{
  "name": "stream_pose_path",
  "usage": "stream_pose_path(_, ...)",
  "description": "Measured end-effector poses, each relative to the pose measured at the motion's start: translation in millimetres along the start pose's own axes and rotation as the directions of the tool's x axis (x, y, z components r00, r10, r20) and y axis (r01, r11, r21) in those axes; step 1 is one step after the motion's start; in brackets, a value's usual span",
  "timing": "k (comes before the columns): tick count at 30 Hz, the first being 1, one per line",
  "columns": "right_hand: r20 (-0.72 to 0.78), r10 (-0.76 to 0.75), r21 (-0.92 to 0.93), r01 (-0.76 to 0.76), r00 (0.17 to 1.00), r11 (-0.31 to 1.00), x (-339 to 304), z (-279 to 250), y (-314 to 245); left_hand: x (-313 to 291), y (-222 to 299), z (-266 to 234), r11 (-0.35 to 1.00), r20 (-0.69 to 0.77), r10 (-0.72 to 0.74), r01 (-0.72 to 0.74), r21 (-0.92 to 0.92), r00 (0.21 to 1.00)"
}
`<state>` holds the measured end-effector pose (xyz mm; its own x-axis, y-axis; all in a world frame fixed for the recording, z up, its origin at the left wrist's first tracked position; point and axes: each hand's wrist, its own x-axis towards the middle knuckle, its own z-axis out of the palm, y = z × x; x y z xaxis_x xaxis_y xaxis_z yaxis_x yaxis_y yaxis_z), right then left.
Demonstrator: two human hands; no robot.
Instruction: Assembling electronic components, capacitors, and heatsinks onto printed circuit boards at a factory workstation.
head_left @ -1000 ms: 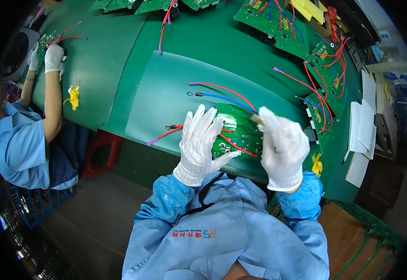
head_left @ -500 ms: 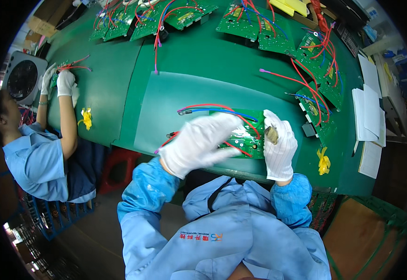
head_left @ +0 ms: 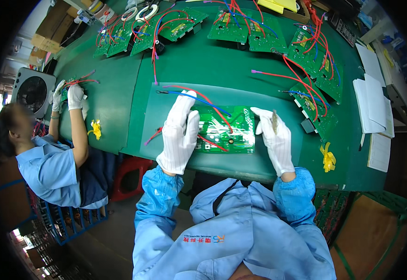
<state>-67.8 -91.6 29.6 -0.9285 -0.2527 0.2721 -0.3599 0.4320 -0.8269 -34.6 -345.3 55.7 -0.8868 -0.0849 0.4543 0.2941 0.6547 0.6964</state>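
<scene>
See green table (head_left: 189,60) at twelve o'clock of blue torso (head_left: 231,219), bearing translucent sheet (head_left: 159,109) and, flat on it, circuit board (head_left: 240,133). Could skid or scratch if pressed unevenly. Runs lengthwise nine to three. Over nine, find left hand (head_left: 179,135), fingers straight, nearly together; cannot tell whether pinching. Near three, find right hand (head_left: 277,141), forefinger extended. Toward ten, note blue lead (head_left: 212,104); in curled right fingers, slim brownish piece (head_left: 275,122).

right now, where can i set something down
Bare green tabletop lies between the translucent sheet and upper circuit boards, and between that sheet and the left yellow scrap. Crowded: the sheet, under a wired board and both hands.
</scene>
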Motion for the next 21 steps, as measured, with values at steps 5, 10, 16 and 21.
stream_pose_path(5,0.044,0.238,0.081,-0.241,0.970,0.967,-2,-14,-5,-1,19,8,0.977,0.233,0.206,-0.212,0.000,0.950)
stream_pose_path(10,-0.127,0.108,0.154,-0.088,0.986,0.984,7,-4,-4,1,3,-11,0.903,-0.216,0.387,-0.321,0.284,0.896)
stream_pose_path(16,0.030,-0.352,-0.052,0.353,0.936,0.934,31,8,-16,0,3,-16,0.767,0.252,0.365,-0.443,0.464,0.896)
stream_pose_path(21,0.008,-0.308,-0.205,0.303,0.951,0.931,53,7,-23,9,-34,-34,0.935,-0.124,0.185,-0.136,0.326,0.975)
